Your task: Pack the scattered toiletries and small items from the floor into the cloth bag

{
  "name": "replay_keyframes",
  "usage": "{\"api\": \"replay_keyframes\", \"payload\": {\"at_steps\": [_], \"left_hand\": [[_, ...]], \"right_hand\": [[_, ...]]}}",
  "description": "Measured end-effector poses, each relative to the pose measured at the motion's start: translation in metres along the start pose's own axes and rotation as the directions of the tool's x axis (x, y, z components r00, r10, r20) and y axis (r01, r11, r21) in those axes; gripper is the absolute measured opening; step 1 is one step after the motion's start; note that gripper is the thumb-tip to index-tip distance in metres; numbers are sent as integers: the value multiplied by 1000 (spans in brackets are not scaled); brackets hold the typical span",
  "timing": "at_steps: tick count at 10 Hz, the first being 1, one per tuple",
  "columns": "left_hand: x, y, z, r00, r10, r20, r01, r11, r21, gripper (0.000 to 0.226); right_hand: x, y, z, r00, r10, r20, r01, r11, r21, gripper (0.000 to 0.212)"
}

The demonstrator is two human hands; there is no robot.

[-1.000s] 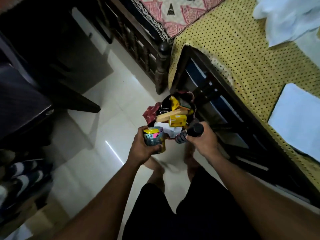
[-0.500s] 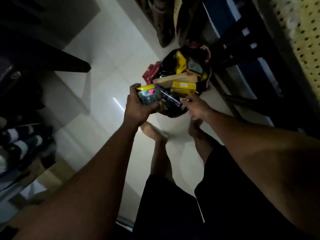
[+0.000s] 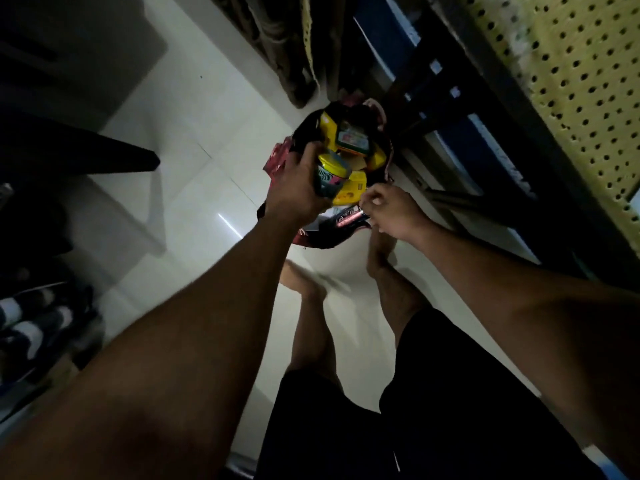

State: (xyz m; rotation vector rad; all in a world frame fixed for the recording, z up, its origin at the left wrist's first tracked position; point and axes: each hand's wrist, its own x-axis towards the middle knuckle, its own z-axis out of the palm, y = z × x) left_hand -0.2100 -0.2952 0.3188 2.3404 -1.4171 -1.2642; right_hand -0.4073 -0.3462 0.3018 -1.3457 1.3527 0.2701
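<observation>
Left hand (image 3: 294, 199) grips a tin (image 3: 329, 176), right hand (image 3: 391, 211) pinches a dark tube (image 3: 348, 219) — both over the crammed cloth bag (image 3: 386, 164) on the floor (image 3: 194, 188) — overfilling may spill items.

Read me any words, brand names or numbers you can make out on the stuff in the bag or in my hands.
None can be read.
Can in the left hand: a pattern, no clear words.
Dark tube at the right hand: pink lettering, blurred.
Green-edged pack in the bag: label too small.
Yellow box: print blurred.
</observation>
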Motion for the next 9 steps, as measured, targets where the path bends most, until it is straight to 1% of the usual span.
{"api": "replay_keyframes", "payload": {"at_steps": [1,2,3,4,5,6,7,8,9], "left_hand": [[5,-5,9,998,-15,69,5,990,142,88],[2,-20,19,997,-27,75,14,985,172,85],[-7,-31,21,996,-28,85,16,990,137,91],[-16,-38,22,995,-37,93,23,988,152,88],[-23,-40,21,995,-72,73,61,989,138,77],[-26,-42,23,993,-89,75,79,989,123,68],[-30,-37,22,994,-102,46,98,993,67,62],[-34,-30,14,994,-111,-3,111,992,-51,59],[-39,-23,6,990,-138,-18,135,984,-120,59]], "right_hand": [[5,-6,7,997,-55,50,56,998,-28,8],[5,-11,12,990,-111,87,118,990,-78,17],[4,-13,15,990,-124,68,131,984,-118,19],[2,-11,20,993,-109,48,115,983,-142,14],[-7,-10,22,995,-76,58,84,986,-147,9],[-9,-6,23,996,-86,8,86,973,-215,18],[-13,-7,24,997,-73,17,75,980,-186,17],[-17,-14,21,996,-94,-1,93,989,-119,21],[-26,-26,17,995,-94,-23,93,994,-60,27]]}}
